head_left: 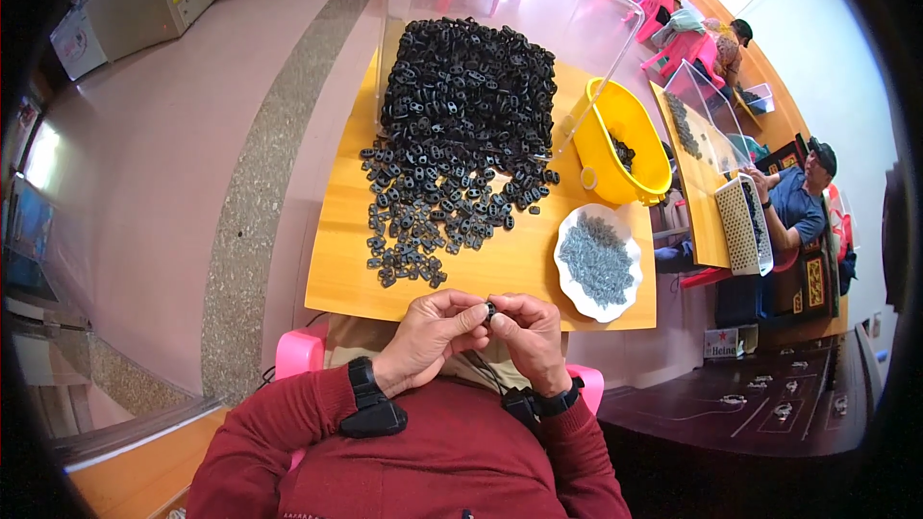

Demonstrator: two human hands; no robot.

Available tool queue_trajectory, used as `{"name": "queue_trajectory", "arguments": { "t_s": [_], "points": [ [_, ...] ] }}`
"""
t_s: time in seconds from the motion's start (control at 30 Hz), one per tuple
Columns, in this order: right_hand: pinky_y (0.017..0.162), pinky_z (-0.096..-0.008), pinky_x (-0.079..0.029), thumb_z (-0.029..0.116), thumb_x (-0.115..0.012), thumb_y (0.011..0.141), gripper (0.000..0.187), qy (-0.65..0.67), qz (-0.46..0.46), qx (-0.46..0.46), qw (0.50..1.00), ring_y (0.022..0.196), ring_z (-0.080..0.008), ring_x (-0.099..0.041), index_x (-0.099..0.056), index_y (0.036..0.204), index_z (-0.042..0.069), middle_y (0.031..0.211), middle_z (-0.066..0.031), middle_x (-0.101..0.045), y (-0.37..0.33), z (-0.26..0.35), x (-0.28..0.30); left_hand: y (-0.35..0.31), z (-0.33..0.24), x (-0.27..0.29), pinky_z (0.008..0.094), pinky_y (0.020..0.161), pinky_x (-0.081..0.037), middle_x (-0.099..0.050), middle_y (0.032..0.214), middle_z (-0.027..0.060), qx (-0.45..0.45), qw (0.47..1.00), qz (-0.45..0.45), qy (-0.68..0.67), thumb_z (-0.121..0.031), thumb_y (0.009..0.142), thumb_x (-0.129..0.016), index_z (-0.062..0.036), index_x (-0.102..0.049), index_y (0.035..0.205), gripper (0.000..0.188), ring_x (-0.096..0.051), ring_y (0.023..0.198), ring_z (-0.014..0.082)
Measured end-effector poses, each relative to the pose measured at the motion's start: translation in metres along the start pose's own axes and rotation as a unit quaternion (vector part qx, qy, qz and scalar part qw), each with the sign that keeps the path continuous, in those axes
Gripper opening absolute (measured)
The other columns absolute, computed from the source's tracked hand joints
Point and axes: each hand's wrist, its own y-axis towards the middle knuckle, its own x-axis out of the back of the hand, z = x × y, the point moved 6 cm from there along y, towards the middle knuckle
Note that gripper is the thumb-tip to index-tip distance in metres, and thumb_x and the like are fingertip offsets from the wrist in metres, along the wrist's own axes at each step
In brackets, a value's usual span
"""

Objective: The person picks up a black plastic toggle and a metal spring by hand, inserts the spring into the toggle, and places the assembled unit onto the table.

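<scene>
- Head view: the left hand [426, 336] has its thumb and forefinger brought together on one small black plastic piece [491, 311], gripping it from its left side; the remaining fingers curl in toward the palm.
- The right hand [532, 332] meets it from the other side, thumb and forefinger likewise pinched on the same piece, so the tips of both hands almost touch.
- That one held piece is just off the near edge of the single yellow wood-grain worktop [341, 259], in front of the person's dark red sweater [423, 461]; its finer shape is hidden by the fingers.
- One heap of black oval plastic pieces with paired holes [466, 96], far too many to count, lies within one large clear plastic bin [588, 14] and spreads out across the worktop toward the hands.
- One yellow oval plastic tub [598, 135] stands right of the heap, with more black pieces inside, not countable.
- One white scalloped dish [568, 290] sits nearer, at the right, filled with small translucent grey pieces [598, 258], too many and too small to count.
- Two black wrist straps [363, 384] show, one per wrist.
</scene>
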Motion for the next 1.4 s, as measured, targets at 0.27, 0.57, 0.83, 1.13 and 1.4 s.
{"name": "queue_trajectory", "arguments": {
  "t_s": [0.27, 0.57, 0.83, 1.13, 1.4],
  "points": [
    [0.078, -0.0271, -0.054, 0.001, -0.062, 0.088, 0.022, 0.050, 0.001, -0.019, 0.999, 0.086, -0.0148, -0.066, -0.061, 0.110, -0.003, 0.100, -0.0116, -0.068, 0.002, 0.004, -0.001, 0.002, 0.000, -0.001, 0.0228, 0.071, -0.057, -0.066, 0.090, 0.0072, -0.012, 1.000, -0.006, 0.010, -0.010, 0.092, -0.060, 0.0005, -0.061, 0.106, 0.017, -0.064, 0.078, 0.0124],
    [0.075, -0.0254, -0.054, 0.004, -0.062, 0.090, 0.023, 0.025, -0.002, -0.015, 1.000, 0.081, -0.0125, -0.064, -0.060, 0.112, -0.003, 0.096, -0.0086, -0.067, -0.003, 0.011, -0.007, -0.001, 0.000, -0.004, 0.0222, 0.068, -0.054, -0.066, 0.088, 0.0070, -0.011, 0.999, 0.010, 0.042, -0.010, 0.091, -0.061, 0.0007, -0.063, 0.104, 0.017, -0.064, 0.075, 0.0122],
    [0.074, -0.0268, -0.053, 0.003, -0.063, 0.088, 0.021, -0.017, 0.006, -0.020, 1.000, 0.079, -0.0124, -0.064, -0.061, 0.108, -0.003, 0.094, -0.0080, -0.067, -0.002, 0.019, -0.007, 0.000, 0.002, -0.004, 0.0240, 0.068, -0.055, -0.065, 0.086, 0.0051, -0.013, 0.999, 0.023, 0.038, -0.012, 0.091, -0.061, -0.0002, -0.063, 0.102, 0.016, -0.062, 0.074, 0.0114],
    [0.060, -0.0247, -0.051, 0.009, -0.060, 0.090, 0.021, -0.244, -0.195, 0.177, 0.934, 0.063, -0.0111, -0.059, -0.062, 0.104, -0.006, 0.078, -0.0054, -0.064, 0.038, 0.143, 0.073, -0.004, 0.001, 0.000, 0.0255, 0.069, -0.056, -0.063, 0.083, 0.0018, 0.004, 0.998, -0.002, 0.056, -0.014, 0.091, -0.062, -0.0009, -0.062, 0.104, 0.018, -0.061, 0.074, 0.0091],
    [0.055, -0.0213, -0.047, 0.009, -0.061, 0.089, 0.019, -0.444, -0.260, 0.258, 0.818, 0.061, -0.0073, -0.057, -0.064, 0.101, -0.006, 0.074, -0.0038, -0.064, 0.092, 0.187, 0.124, -0.001, 0.001, 0.004, 0.0243, 0.069, -0.056, -0.062, 0.083, 0.0010, 0.011, 0.997, -0.031, 0.065, -0.014, 0.091, -0.063, -0.0015, -0.062, 0.102, 0.017, -0.061, 0.074, 0.0082]
  ]
}}
